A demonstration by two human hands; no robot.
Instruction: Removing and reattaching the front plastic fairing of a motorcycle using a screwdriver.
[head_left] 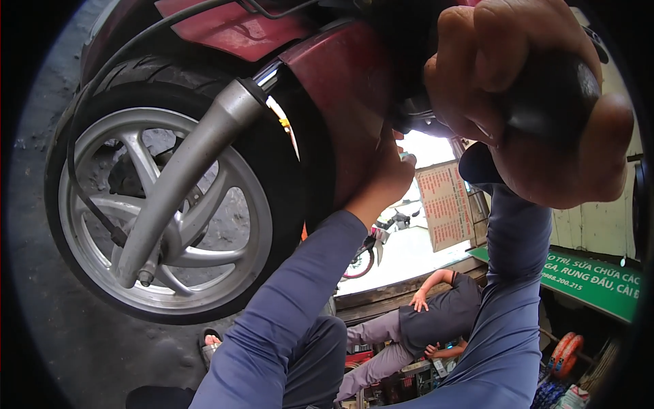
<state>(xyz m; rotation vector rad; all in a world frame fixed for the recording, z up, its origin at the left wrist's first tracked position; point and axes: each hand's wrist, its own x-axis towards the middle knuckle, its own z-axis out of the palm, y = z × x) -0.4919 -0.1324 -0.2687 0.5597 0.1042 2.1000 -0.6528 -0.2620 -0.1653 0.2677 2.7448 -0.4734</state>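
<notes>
Right hand grips a black handlebar grip; left hand reaches behind the red fender beside the wheel and grey fork.

head cam | worn, tilted steeply | very close to raised hands, front wheel at left

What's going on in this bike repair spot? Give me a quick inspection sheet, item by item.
Surface: grey, stained concrete floor.
Job's things: dark red scooter body; front wheel with silver spokes and fork leg.
Clutter: small goods and an orange coil at lower right.
Grippers: right hand wrapped around a black handlebar grip; left hand reaching behind the red panel, fingers hidden.
Cables: black cable running down to the wheel hub.
Surroundings: another person nearby, green signboard, bright street beyond.
</notes>
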